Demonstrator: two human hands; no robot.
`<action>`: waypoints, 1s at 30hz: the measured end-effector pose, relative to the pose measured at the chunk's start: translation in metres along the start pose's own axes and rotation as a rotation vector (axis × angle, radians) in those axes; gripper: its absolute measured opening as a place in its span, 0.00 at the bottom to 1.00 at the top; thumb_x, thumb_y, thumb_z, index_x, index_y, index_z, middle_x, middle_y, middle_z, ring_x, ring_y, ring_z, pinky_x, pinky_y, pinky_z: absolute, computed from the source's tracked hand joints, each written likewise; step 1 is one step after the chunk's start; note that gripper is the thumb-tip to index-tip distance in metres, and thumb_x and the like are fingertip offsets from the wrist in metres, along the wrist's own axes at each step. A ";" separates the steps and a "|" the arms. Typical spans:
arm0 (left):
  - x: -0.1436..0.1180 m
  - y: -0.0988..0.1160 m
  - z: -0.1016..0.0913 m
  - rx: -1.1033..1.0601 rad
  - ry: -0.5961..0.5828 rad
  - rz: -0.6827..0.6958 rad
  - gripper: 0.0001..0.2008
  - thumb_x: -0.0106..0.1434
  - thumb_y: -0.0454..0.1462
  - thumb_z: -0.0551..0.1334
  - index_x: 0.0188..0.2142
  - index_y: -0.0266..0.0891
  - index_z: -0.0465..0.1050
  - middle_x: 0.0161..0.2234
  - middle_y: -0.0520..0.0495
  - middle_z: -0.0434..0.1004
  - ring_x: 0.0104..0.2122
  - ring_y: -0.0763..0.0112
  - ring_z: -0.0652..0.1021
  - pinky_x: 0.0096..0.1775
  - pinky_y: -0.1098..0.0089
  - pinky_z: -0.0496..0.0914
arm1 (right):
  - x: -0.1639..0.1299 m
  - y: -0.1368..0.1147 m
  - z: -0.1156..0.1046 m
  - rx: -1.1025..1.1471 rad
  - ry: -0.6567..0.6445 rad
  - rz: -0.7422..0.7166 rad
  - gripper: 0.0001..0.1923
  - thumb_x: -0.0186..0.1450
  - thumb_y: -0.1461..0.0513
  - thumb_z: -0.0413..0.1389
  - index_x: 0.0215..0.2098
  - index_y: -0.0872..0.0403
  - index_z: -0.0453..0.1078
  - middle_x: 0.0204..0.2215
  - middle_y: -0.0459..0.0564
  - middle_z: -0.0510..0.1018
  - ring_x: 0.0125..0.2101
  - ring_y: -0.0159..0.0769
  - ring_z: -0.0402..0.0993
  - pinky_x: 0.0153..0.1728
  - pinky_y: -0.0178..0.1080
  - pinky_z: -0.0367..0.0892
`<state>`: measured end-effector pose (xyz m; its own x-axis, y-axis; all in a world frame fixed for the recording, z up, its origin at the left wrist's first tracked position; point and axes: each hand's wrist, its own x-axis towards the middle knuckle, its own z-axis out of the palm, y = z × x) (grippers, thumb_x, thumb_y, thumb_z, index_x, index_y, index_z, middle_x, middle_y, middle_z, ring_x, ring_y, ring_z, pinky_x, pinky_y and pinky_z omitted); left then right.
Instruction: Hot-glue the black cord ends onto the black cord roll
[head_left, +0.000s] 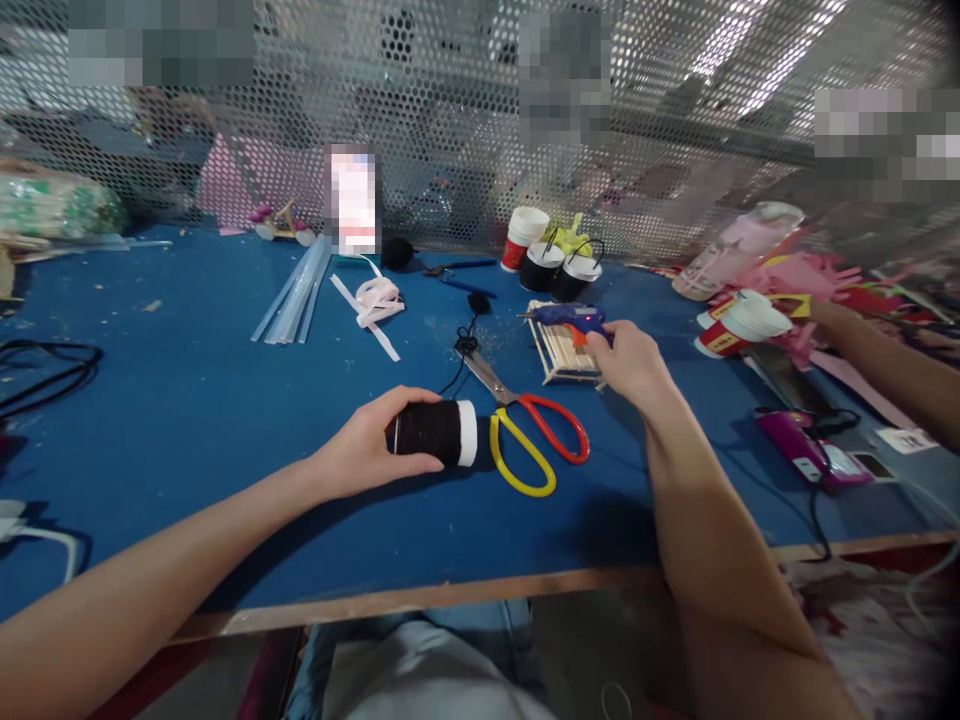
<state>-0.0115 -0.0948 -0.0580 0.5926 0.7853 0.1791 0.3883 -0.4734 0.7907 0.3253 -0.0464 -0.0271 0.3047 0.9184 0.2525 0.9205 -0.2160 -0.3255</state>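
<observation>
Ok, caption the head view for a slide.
Left hand grips a black spool; right hand holds a blue glue gun.

You have one spool of black thread [435, 432] at centre, one pair of scissors [529, 432] beside it, one blue glue gun [568, 318], one craft-stick frame [564, 352], two black cups [559, 270] at upper centre, and one bundle of glue sticks [295, 292] at upper left.
</observation>
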 end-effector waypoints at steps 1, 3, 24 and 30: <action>0.000 0.000 0.000 0.002 0.003 0.002 0.29 0.51 0.45 0.67 0.50 0.41 0.62 0.44 0.44 0.72 0.40 0.62 0.75 0.40 0.64 0.71 | -0.003 -0.002 -0.003 0.099 0.017 0.031 0.19 0.61 0.59 0.49 0.45 0.64 0.67 0.37 0.65 0.76 0.38 0.47 0.73 0.38 0.46 0.66; 0.001 -0.002 0.000 0.005 0.018 0.015 0.28 0.51 0.45 0.67 0.50 0.41 0.62 0.45 0.44 0.71 0.41 0.62 0.75 0.40 0.65 0.71 | -0.013 -0.009 -0.011 0.369 0.002 0.032 0.18 0.59 0.58 0.53 0.45 0.60 0.67 0.36 0.59 0.77 0.34 0.42 0.74 0.34 0.43 0.68; 0.007 -0.009 -0.014 0.055 0.115 -0.054 0.27 0.53 0.46 0.65 0.50 0.38 0.63 0.44 0.45 0.72 0.40 0.65 0.74 0.41 0.67 0.69 | -0.101 -0.064 -0.031 0.429 -0.430 -0.270 0.11 0.54 0.54 0.59 0.31 0.53 0.71 0.25 0.46 0.77 0.28 0.38 0.73 0.27 0.37 0.68; 0.008 -0.007 -0.015 0.048 0.093 -0.076 0.26 0.53 0.46 0.65 0.49 0.38 0.64 0.42 0.46 0.73 0.38 0.66 0.75 0.39 0.68 0.69 | -0.101 -0.074 -0.039 0.361 -0.405 -0.388 0.09 0.56 0.56 0.56 0.24 0.53 0.69 0.19 0.45 0.71 0.20 0.31 0.65 0.21 0.35 0.63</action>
<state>-0.0199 -0.0797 -0.0534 0.4927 0.8525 0.1749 0.4644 -0.4275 0.7756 0.2359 -0.1366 0.0070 -0.2129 0.9743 0.0736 0.7837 0.2153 -0.5826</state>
